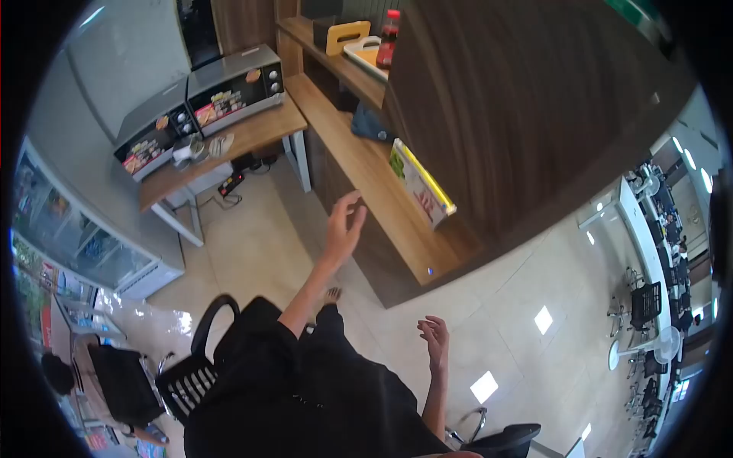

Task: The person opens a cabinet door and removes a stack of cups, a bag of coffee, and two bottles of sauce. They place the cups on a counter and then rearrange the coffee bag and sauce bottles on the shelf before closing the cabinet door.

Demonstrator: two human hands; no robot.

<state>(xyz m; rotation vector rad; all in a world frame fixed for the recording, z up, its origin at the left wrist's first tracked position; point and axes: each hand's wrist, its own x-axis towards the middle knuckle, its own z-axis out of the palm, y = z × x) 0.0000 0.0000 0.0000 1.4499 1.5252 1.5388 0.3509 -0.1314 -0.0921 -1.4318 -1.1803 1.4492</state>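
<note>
Black clothing (pixel 305 397) of the person fills the bottom centre. R hand (pixel 435 336) is held up just above it, over pale floor tiles (pixel 504 320). Its fingers are loosely curled, approx. half open, and nothing is gripped.

L hand (pixel 343 225) is raised further fwd, fingers spread & slightly bent, nothing held. It is seen just beside the front edge of a long wooden counter (pixel 359 153); whether it touches cannot be told. On the counter, near the L hand, a yellow-green printed pack (pixel 416 182) is stood tilted against a dark wood wall (pixel 519 114).

Further back, a red-capped bottle (pixel 388 38) is set upright on a shelf above the counter. At upper left, 2 ovens (pixel 237 80) are placed side by side on a wooden table (pixel 256 131). A glass-fronted cabinet (pixel 69 229) is seen at far left. Another person (pixel 114 382) is seated at lower left, well apart from both hands.
</note>
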